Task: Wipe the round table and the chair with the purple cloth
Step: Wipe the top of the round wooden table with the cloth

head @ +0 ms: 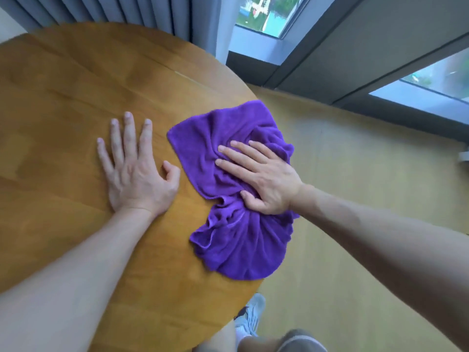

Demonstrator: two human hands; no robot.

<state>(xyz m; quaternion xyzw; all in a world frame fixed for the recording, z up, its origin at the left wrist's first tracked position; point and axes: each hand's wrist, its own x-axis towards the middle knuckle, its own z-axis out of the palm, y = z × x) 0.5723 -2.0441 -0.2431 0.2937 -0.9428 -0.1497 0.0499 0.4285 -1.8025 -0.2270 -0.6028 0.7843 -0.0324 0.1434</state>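
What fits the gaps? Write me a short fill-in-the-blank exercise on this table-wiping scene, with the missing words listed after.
1. The right hand presses flat on the crumpled ____ microfibre cloth.
2. The left hand rests on the bare top of the ____ wooden table, beside the cloth.
3. The cloth lies at the table's right edge, and part of it hangs over the ____.

Missing words: purple; round; edge

Bare forearms, no sleeves; grey shorts (302, 341); pale grey sneaker (250, 316).

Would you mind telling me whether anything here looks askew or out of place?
Only that the bunched purple cloth under the right hand overhangs the round wooden table's right edge; no spills or damage show.
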